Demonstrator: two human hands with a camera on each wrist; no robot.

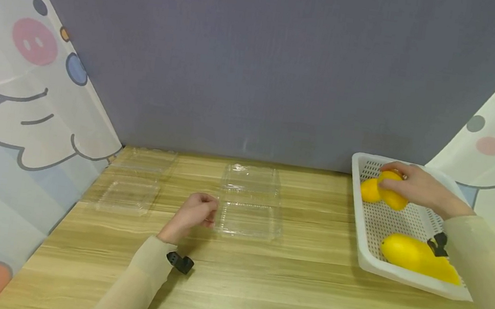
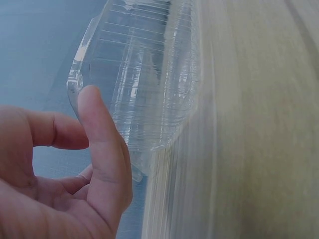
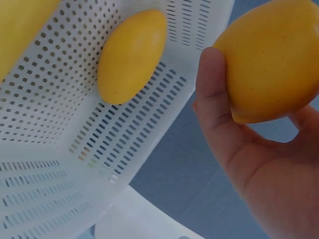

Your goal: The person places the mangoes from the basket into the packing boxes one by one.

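Observation:
In the head view, my right hand (image 1: 417,185) grips a yellow mango (image 1: 392,190) above the far part of a white perforated basket (image 1: 361,230). The right wrist view shows that mango (image 3: 274,62) between thumb and fingers, with a second mango (image 3: 132,57) lying in the basket below. Longer yellow fruit (image 1: 420,258) lies along the basket's near side, partly hidden by my right sleeve. My left hand (image 1: 194,213) is at the left edge of an opened clear plastic clamshell box (image 1: 249,219). Its thumb and index finger pinch the box's rim (image 2: 76,74) in the left wrist view.
Another opened clear clamshell box (image 1: 128,196) lies on the left of the wooden table (image 1: 258,290). A grey panel (image 1: 257,73) stands along the back edge. Curtains with cartoon prints (image 1: 25,112) hang at both sides. Each wrist carries a small black device.

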